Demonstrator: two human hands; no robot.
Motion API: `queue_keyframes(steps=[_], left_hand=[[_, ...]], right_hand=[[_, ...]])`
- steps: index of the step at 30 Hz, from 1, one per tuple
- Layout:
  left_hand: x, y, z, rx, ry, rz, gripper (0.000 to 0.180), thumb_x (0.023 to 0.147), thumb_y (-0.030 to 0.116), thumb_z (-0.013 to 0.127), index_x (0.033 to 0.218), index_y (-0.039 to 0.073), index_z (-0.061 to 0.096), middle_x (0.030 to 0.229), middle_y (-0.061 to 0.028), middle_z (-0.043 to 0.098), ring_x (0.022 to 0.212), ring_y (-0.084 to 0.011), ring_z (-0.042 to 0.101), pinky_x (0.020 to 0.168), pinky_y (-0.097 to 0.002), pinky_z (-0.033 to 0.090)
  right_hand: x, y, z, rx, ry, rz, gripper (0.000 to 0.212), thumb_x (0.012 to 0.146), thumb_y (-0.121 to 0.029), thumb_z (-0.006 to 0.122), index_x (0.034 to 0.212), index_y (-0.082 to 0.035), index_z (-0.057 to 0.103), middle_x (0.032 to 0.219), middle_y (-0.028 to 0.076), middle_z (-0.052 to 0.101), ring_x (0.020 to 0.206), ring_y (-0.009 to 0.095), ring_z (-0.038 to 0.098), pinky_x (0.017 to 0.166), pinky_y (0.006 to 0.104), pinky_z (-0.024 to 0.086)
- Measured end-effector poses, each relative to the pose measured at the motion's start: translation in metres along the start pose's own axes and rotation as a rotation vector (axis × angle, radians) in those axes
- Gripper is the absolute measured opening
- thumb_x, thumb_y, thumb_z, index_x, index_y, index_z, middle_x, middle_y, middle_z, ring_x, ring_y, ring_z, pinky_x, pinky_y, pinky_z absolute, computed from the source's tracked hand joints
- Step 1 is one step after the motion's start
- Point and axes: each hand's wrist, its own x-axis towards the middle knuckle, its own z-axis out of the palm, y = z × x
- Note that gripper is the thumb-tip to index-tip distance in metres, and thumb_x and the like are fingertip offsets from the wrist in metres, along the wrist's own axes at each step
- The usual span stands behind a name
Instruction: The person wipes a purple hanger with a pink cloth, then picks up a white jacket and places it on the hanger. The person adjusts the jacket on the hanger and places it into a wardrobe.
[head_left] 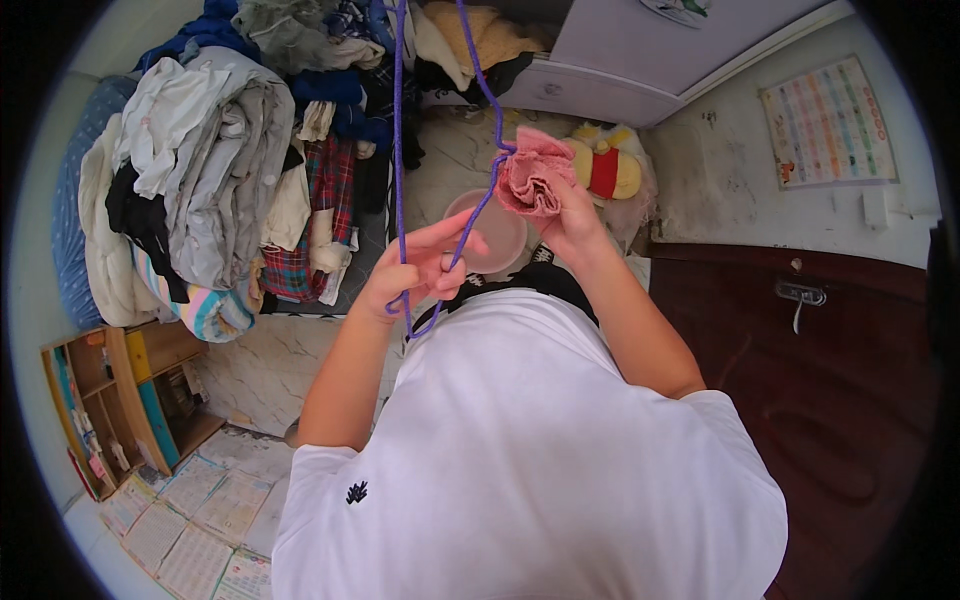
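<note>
A purple cord (398,130) hangs down from the top edge in two strands that meet in a loop at the bottom. My left hand (412,276) is at this loop, with the cord running through its partly curled fingers and the index finger stretched toward the right. Bunched, pleated pink cloth (535,178) is gripped from below by my right hand (577,228), slightly higher and to the right. The right strand bends against the cloth's left edge; whether it is tied there I cannot tell. A pale pink basin (508,237) stands on the floor below, partly hidden by my hands.
Piled clothes (235,130) and a red plaid garment (318,215) lie at the left. A yellow and red plush toy (608,178) sits beyond my right hand. To the right is a dark red door (820,400) with a metal latch (800,293). A wooden shelf (130,400) stands at lower left.
</note>
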Motion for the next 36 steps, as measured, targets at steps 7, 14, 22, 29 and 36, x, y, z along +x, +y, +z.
queue_keyframes(steps=[7,14,22,29,36], left_hand=[[0.002,-0.001,-0.005,-0.027,-0.055,0.006,0.099,0.069,0.014,0.062,0.162,0.001,0.029,0.137,-0.0213,0.053,0.072,-0.0126,0.047,0.062,-0.0258,0.040],[0.010,-0.018,0.002,0.121,0.044,0.011,0.103,0.062,0.010,0.056,0.161,0.001,0.031,0.133,-0.0180,0.056,0.074,-0.0120,0.047,0.064,-0.0243,0.040],[0.003,-0.004,0.002,0.246,0.053,0.056,0.106,0.074,0.034,0.071,0.163,0.001,0.024,0.139,-0.0199,0.054,0.072,-0.0111,0.048,0.061,-0.0239,0.040],[-0.002,0.004,0.004,0.085,0.025,-0.100,0.093,0.071,0.013,0.057,0.161,0.003,0.033,0.138,-0.0223,0.056,0.068,-0.0128,0.049,0.059,-0.0255,0.042],[0.003,-0.006,0.027,0.024,0.018,-0.116,0.092,0.070,0.007,0.053,0.161,0.007,0.036,0.134,-0.0177,0.054,0.071,-0.0124,0.044,0.062,-0.0253,0.040]], right_hand=[[-0.006,-0.006,-0.016,0.075,-0.072,0.168,0.041,0.102,-0.024,0.059,0.139,-0.007,0.054,0.131,0.007,0.066,0.119,0.020,0.065,0.103,0.0403,0.053],[-0.006,0.022,-0.016,-0.029,-0.075,0.173,0.038,0.101,-0.024,0.058,0.134,-0.005,0.058,0.126,0.008,0.068,0.114,0.018,0.067,0.099,0.0359,0.054],[-0.022,-0.028,-0.069,-0.401,0.007,0.092,0.034,0.097,-0.012,0.066,0.128,0.001,0.064,0.119,0.010,0.071,0.107,0.018,0.069,0.094,0.0330,0.055],[-0.039,-0.081,0.034,-0.857,-0.150,-0.148,0.055,0.091,-0.010,0.071,0.143,-0.005,0.056,0.134,0.013,0.064,0.114,0.020,0.068,0.094,0.0325,0.054],[0.004,-0.049,0.006,-1.887,-0.208,-0.638,0.043,0.084,-0.013,0.076,0.124,-0.005,0.062,0.113,0.014,0.067,0.103,0.040,0.064,0.087,0.0449,0.054]])
